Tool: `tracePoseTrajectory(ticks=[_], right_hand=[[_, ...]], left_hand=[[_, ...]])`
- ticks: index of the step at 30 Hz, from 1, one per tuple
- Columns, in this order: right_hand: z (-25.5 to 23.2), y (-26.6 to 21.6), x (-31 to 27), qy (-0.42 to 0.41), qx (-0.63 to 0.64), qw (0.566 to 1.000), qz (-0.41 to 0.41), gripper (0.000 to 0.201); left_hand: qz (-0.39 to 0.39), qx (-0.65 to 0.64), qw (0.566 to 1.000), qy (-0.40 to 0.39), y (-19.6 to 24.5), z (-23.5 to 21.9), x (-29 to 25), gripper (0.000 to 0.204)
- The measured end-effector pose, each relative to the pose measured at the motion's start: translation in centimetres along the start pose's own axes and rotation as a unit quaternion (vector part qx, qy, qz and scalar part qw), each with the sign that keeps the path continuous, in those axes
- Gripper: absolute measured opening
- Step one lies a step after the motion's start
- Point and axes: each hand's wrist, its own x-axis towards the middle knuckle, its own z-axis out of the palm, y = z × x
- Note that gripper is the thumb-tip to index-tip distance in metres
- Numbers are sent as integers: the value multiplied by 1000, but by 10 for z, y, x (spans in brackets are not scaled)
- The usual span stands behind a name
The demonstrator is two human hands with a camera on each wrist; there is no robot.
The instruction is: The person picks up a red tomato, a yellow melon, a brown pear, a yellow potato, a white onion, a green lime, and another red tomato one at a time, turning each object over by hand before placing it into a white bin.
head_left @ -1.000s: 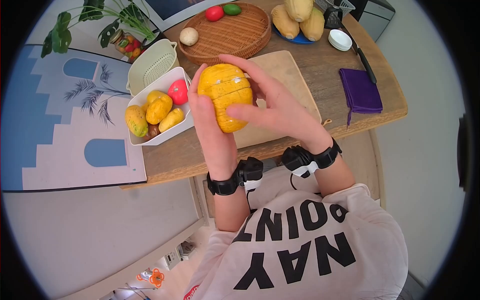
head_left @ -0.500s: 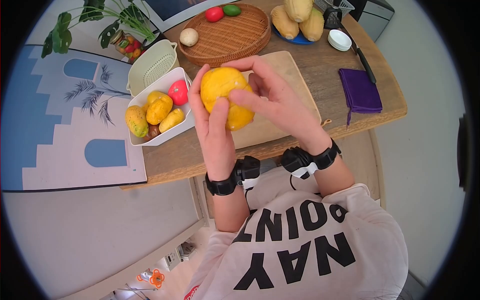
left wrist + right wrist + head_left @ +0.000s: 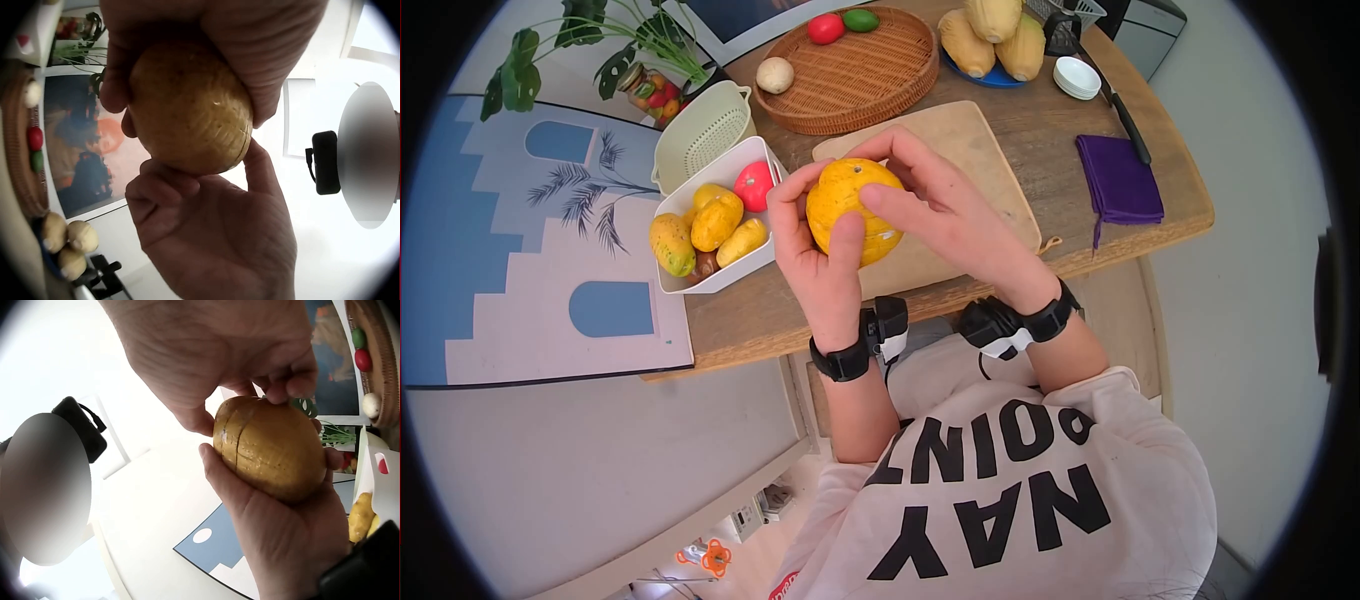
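Both hands held the yellow fruit above the cutting board — the left hand curled round one side, the right hand gripping the other. Both thumbs lay over the near face, so the fruit sat between the two grips. A scored line — probably a cut, though the wrist view was dim — crossed its skin.

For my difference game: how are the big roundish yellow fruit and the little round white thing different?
The yellow fruit is bigger than the white thing. Bare hands, left hand and right hand, hold the yellow fruit, while the white thing sits on the round brown wicker tray. Both look roundish.
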Motion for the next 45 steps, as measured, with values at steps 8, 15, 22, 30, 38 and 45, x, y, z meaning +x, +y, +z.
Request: tracePoseTrajectory(ticks=[8, 15, 22, 30, 38, 45], right_hand=[[-7, -3, -1, -11, -13, 999, 30, 25], [-5, -15, 2, -3, 86, 992, 92, 29], [1, -8, 3, -1, 13, 997, 73, 39], [-5, -16, 3, -32, 63, 992, 109, 41], [0, -14, 0, -42, -74, 996, 13, 61], [-1, -10, 1, -40, 96, 994, 44, 55]], left_hand=[[33, 29, 995, -90, -3, -14, 3, 48], [-151, -123, 981, 19, -1, 3, 2, 46], [-148, -46, 986, 59, 4, 19, 3, 46], [-222, -103, 968, 55, -10, 0, -1, 52], [-131, -82, 988, 20, 4, 1, 3, 49], [-116, -14, 992, -53, 11, -1, 1, 63]])
